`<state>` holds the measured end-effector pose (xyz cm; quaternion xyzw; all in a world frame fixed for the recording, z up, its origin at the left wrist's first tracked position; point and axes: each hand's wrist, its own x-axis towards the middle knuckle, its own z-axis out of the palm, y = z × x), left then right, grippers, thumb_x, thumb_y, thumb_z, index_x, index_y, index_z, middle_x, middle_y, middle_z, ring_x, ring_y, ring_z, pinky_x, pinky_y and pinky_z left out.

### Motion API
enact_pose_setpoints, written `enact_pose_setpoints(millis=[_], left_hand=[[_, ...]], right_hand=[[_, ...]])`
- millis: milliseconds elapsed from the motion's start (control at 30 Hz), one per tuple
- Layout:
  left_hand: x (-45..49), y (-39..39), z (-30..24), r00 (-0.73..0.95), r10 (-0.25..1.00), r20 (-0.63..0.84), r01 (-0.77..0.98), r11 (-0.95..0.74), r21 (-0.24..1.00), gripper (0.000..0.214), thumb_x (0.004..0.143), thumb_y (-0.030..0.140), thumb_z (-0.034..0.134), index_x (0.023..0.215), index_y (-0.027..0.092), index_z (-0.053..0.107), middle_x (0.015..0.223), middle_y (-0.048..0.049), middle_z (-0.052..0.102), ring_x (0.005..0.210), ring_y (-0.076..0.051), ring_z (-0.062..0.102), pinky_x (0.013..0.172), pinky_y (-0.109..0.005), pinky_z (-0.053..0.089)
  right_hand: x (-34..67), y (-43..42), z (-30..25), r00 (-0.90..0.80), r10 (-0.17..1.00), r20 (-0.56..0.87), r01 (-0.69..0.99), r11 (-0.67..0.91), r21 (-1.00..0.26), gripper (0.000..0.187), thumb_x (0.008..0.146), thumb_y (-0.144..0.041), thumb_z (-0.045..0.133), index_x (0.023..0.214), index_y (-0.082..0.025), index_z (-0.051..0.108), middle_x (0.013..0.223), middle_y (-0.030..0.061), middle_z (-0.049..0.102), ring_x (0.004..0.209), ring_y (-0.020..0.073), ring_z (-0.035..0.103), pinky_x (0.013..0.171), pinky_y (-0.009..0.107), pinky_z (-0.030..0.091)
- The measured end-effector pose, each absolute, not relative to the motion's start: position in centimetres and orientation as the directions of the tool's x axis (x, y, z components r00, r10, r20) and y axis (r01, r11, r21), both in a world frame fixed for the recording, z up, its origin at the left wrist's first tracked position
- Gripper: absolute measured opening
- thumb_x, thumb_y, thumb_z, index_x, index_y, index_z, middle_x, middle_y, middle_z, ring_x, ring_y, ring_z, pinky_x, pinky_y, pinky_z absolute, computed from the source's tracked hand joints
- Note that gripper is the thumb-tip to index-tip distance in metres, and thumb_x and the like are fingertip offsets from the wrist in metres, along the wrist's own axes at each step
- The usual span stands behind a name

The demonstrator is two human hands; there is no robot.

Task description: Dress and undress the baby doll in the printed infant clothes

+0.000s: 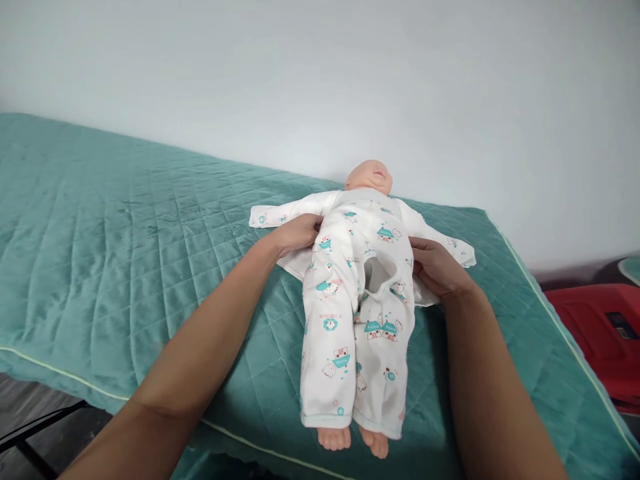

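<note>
Bare forearms (205,340) come in from the near edge, one either side of a baby doll (369,177), and here it is, face up on the green quilted cover (165,227), head at the far side by the wall (300,80), feet (334,437) pointing near. Left hand (299,232) at the left flank of the printed open-crotch trousers (330,300), right hand (436,265) at the right flank, level with each other! As for the grip, fingertips on both sides tuck out of sight against the cloth, so whether either one pinches fabric, I cannot tell. Those trousers ride high over the torso, with the white long-sleeved top (430,230) spreading beneath, its sleeves flung wide left and right, loose tails poking out under both wrists. Now, handling: the cloth looks thin, soft and light, likely to bunch and stretch rather than slip; the doll's body looks like smooth, firm plastic or vinyl, probably fairly light, the limbs stiffer than the clothes. Best hold, I'd say, is the trousers' waist edge at both sides, taken evenly, or under the back if the body needs lifting; that wide crotch opening (379,275) looks an easy place to snag a finger.
</note>
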<state>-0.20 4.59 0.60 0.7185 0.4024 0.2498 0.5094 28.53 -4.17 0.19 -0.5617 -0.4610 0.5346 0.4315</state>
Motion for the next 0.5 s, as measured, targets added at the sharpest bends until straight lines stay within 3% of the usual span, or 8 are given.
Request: enact_pose_setpoints(millis=[133, 300, 500], left_hand=[[0.0, 4.1, 1.0, 0.562, 0.825, -0.06, 0.219, -0.079, 0.972, 0.023, 0.069, 0.007, 0.055, 0.08, 0.019, 0.071, 0.083, -0.0053, 0.075, 0.091, -0.024, 0.07, 0.083, -0.035, 0.056], [0.4, 2.9, 2.3, 0.455, 0.853, -0.257, 0.212, 0.176, 0.961, 0.028, 0.07, -0.002, 0.054, 0.084, 0.014, 0.073, 0.061, -0.0026, 0.066, 0.071, -0.021, 0.068, 0.076, -0.035, 0.057], [0.8, 3.0, 1.8, 0.511, 0.834, -0.209, 0.051, 0.213, 0.976, 0.03, 0.071, 0.0, 0.058, 0.093, 0.013, 0.074, 0.08, -0.0068, 0.076, 0.085, -0.022, 0.071, 0.081, -0.031, 0.056]], right_hand=[[28.5, -4.5, 0.5, -0.054, 0.976, -0.209, 0.011, -0.209, -0.978, 0.035, 0.066, -0.036, 0.087, 0.096, -0.021, 0.079, 0.094, 0.0076, 0.08, 0.082, 0.026, 0.073, 0.07, 0.036, 0.06], [28.4, -4.4, 0.2, -0.017, 0.975, -0.222, 0.017, -0.221, -0.975, 0.038, 0.065, -0.037, 0.089, 0.098, -0.021, 0.079, 0.094, 0.0073, 0.08, 0.081, 0.0253, 0.074, 0.072, 0.036, 0.061], [27.7, -4.3, 0.0, 0.038, 0.976, -0.213, 0.137, -0.216, -0.967, 0.034, 0.066, -0.033, 0.085, 0.098, -0.022, 0.081, 0.092, 0.0063, 0.081, 0.083, 0.0291, 0.074, 0.071, 0.038, 0.061]])
